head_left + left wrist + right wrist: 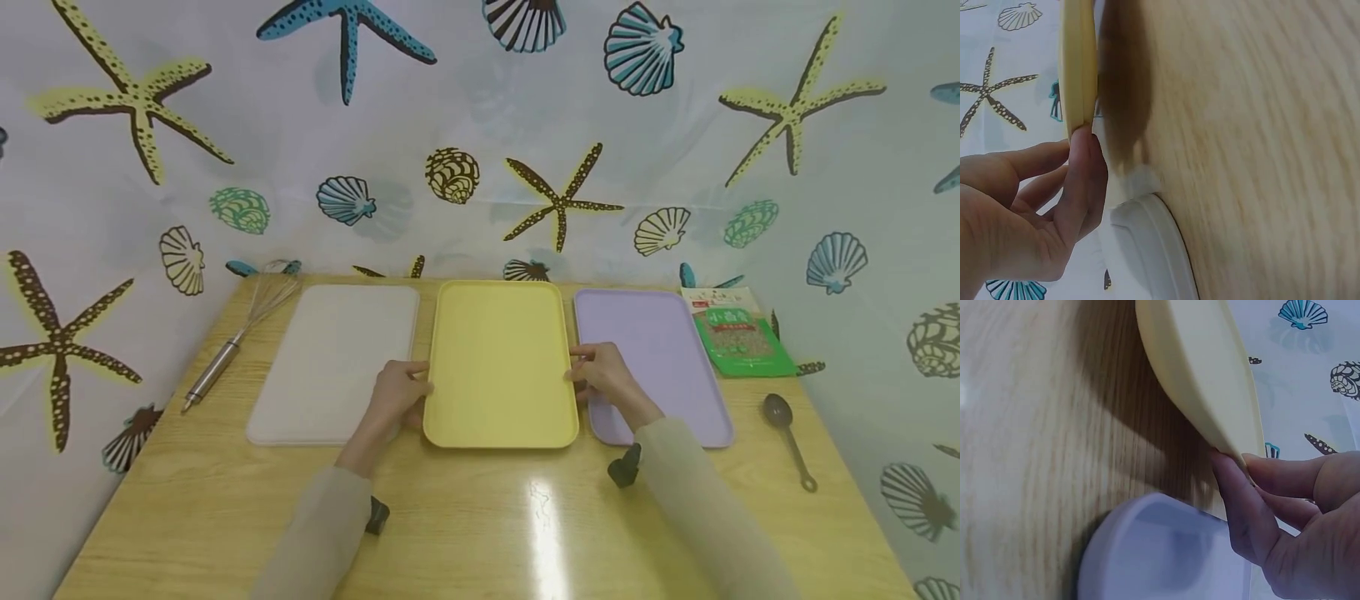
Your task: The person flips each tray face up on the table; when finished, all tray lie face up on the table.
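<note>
A shallow yellow tray (501, 367) is held between two hands at the middle of the table. At its left edge my left hand (399, 392) pinches the rim, fingers above and below it in the left wrist view. My right hand (606, 373) grips the opposite rim between thumb and fingers. Both wrist views show the yellow tray (1216, 375) raised over the wood, casting a shadow beneath. To the left lies a white tray (345, 358), partly behind my left hand. A lilac tray (660, 358) lies on the right, partly covered by my right hand.
A whisk (236, 342) lies at the left end of the wooden table (465, 517). On the right are a green food packet (738, 333) and a dark spoon (787, 437). A patterned cloth (480, 108) with shells and starfish hangs behind and around the sides.
</note>
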`<state>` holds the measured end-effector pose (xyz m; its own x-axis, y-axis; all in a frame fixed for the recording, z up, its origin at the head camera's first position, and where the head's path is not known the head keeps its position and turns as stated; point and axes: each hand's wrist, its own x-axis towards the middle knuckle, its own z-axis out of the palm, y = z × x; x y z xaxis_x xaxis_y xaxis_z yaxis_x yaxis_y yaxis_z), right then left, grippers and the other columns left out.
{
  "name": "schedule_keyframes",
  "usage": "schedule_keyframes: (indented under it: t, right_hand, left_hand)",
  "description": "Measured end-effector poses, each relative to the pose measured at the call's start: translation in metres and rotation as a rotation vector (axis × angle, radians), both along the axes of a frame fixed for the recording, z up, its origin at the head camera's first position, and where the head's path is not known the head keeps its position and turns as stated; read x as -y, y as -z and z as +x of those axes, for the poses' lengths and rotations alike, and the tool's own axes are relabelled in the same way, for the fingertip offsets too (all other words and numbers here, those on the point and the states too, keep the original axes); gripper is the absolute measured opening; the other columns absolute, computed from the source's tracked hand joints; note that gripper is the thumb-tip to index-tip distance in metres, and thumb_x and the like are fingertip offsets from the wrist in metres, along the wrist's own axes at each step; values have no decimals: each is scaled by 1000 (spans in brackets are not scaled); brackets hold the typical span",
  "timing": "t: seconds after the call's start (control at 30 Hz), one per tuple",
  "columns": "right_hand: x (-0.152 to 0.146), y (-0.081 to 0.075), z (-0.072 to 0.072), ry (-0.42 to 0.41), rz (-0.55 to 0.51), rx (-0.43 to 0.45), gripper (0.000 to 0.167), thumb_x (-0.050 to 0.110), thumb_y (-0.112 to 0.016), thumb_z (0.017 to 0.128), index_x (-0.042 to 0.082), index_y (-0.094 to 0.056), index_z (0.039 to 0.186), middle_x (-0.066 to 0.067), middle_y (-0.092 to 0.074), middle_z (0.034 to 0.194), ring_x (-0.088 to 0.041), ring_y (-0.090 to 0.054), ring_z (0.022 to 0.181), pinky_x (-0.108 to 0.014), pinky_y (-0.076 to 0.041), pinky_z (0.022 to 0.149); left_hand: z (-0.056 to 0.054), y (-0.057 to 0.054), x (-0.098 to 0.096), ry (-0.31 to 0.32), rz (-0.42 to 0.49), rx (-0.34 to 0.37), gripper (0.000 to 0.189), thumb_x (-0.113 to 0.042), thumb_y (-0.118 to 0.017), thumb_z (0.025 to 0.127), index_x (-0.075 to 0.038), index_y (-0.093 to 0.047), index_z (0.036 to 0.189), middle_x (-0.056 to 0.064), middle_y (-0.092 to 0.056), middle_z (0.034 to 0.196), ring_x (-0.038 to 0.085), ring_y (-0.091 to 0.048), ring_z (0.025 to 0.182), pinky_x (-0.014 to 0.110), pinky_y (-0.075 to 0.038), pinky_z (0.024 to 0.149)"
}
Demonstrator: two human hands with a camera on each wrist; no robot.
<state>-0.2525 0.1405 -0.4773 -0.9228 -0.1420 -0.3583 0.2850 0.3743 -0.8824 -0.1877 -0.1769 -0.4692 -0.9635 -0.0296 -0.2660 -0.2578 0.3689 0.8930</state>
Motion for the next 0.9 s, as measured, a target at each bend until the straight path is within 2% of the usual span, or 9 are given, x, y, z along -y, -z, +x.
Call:
schedule_keyframes:
  t: [0.07, 0.13, 0.2, 0.33, 0.43, 0.6, 0.67, 0.77, 0.9]
  right_hand:
    - [1, 1, -2, -6, 0, 2, 56, -9, -65, 83, -8, -47, 136, -15, -57, 98, -21, -62, 80, -36, -59, 64]
    - [2, 1, -4, -5, -2, 1, 56, -9, -64, 83, -10, -47, 136, -17, -57, 99, -22, -62, 80, -36, -59, 64]
    - [3, 2, -6, -5, -1, -4, 55, -10, -64, 83, -11, -47, 135, -17, -58, 99, -21, -63, 78, -36, -59, 62]
    - [6, 2, -10, 0, -7, 1, 55, -11, -64, 81, -12, -47, 134, -14, -58, 95, -18, -62, 73, -34, -59, 59]
    - [7, 4, -12, 10, -19, 13, 55, -13, -63, 81, -12, -47, 134, -12, -57, 92, -17, -61, 72, -34, -59, 59]
    - [9, 7, -14, 17, -11, 19, 56, -14, -63, 80, -12, -47, 134, -13, -57, 94, -19, -62, 73, -37, -59, 62]
    - [10, 7, -15, 13, -1, 12, 56, -14, -63, 80, -13, -47, 134, -15, -57, 96, -19, -62, 73, -38, -59, 63]
    - [11, 9, -16, 11, 16, -2, 56, -14, -63, 80, -13, -47, 133, -16, -58, 97, -18, -62, 71, -38, -59, 62]
    - [11, 10, -18, -7, 70, -35, 56, -15, -64, 78, -14, -48, 132, -20, -62, 98, -17, -64, 66, -36, -59, 59]
  left_hand:
    - [-3, 0, -1, -18, -45, 4, 50, 1, -59, 86, 7, -50, 134, 28, -54, 116, 21, -51, 81, 33, -51, 75]
    - [-6, 2, -2, -34, -59, 15, 49, 2, -59, 85, 7, -51, 133, 27, -55, 123, 24, -53, 90, 37, -52, 81]
    - [-8, 4, -2, -45, -47, 40, 50, 3, -58, 86, 6, -50, 135, 27, -56, 121, 24, -57, 85, 40, -56, 78]
    - [-11, 8, -2, -54, -32, 86, 50, 3, -56, 88, 4, -48, 137, 25, -55, 122, 19, -60, 69, 37, -59, 63]
    - [-15, 10, -3, -40, -103, 96, 50, 2, -54, 87, 3, -48, 137, 25, -54, 129, 21, -61, 73, 34, -59, 63]
    - [-22, 12, -4, 11, -299, 67, 52, 3, -51, 83, 4, -51, 135, 24, -54, 133, 32, -60, 94, 40, -54, 76]
    - [-24, 12, -4, 20, -336, 58, 52, 3, -50, 82, 4, -52, 134, 24, -54, 133, 35, -59, 100, 44, -52, 79]
    - [-25, 13, -4, 32, -362, 46, 53, 5, -50, 79, 5, -53, 132, 24, -54, 133, 36, -59, 100, 45, -52, 76]
    - [-28, 14, -6, 48, -395, 18, 54, 7, -48, 77, 5, -56, 130, 24, -56, 131, 34, -61, 92, 38, -51, 63]
